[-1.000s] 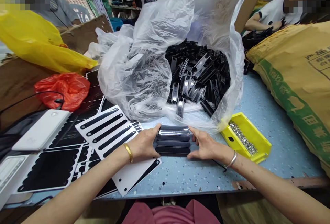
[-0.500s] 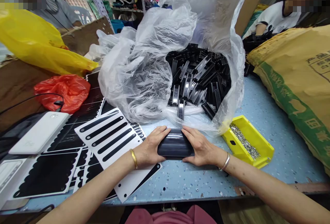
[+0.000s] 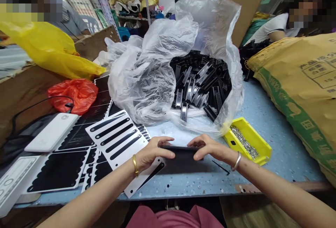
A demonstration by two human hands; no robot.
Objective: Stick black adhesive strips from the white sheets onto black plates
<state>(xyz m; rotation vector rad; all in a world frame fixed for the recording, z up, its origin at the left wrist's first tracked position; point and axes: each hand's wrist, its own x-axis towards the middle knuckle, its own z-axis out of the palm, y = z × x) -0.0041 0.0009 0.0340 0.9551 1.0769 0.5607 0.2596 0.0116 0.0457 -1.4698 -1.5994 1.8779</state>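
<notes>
My left hand (image 3: 152,152) and my right hand (image 3: 211,149) hold opposite ends of a stack of black plastic strips (image 3: 181,159) just above the blue speckled table. The stack is tilted, with a dark, plain side towards me; its far side is hidden. Both thumbs press on the near side, and the fingers curl behind. A white sheet with black strip stickers (image 3: 123,135) lies by my left forearm. Beyond my hands, an open clear plastic bag (image 3: 141,88) holds many black slotted parts (image 3: 199,81). By my right wrist lies a thin bent black rod (image 3: 222,167).
A yellow bin (image 3: 262,144) of small metal pieces stands at right, near a large tan sack (image 3: 301,81). At left are a white power bank (image 3: 51,132), a red bag (image 3: 73,95) and more black sticker sheets (image 3: 57,168). Two people sit beyond the table.
My hands have tipped the stack, so its ridged top no longer shows and a plain side faces me. The thin black rod has come into view. The camera view has shifted slightly.
</notes>
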